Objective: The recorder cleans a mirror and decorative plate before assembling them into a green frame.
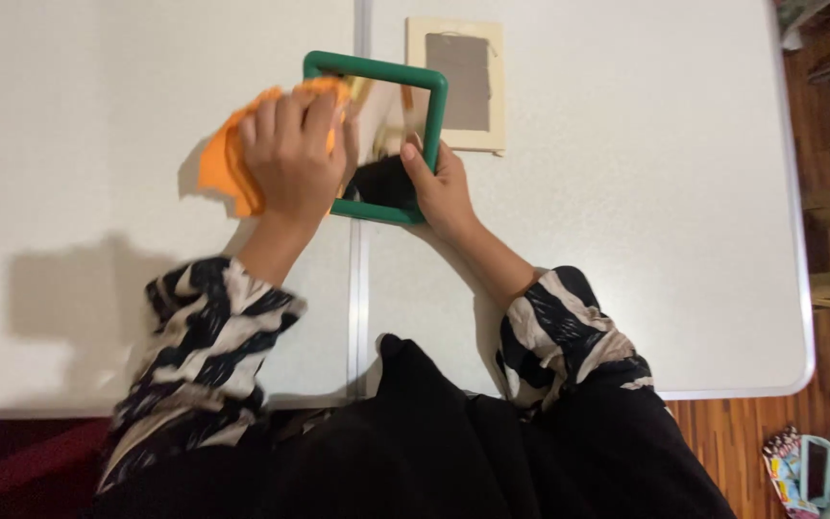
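Both hands are closed on something: the left hand (290, 154) is bunched around an orange cloth (223, 163) and presses it against the left side of a green-framed mirror (377, 139), while the right hand (442, 187) pinches the mirror's lower right corner, thumb lying on the front of the frame, fingers hidden behind it. Largest in view is the white table (626, 240), two panels meeting at a seam that runs straight down under the mirror. The person's dark clothing fills the bottom of the frame, with black-and-white patterned sleeves (204, 336) on both forearms. The mirror sits near the table's far middle, held tilted up off the surface; its glass shows blurred reflections, pale above and dark below. Just behind it, touching or nearly so at the right edge, lies a pale wooden picture frame (458, 86) flat on the table, with a grey panel inside. The cloth spills out leftward past the mirror's edge and casts a shadow on the tabletop. Wooden floor (751, 432) shows at lower right.
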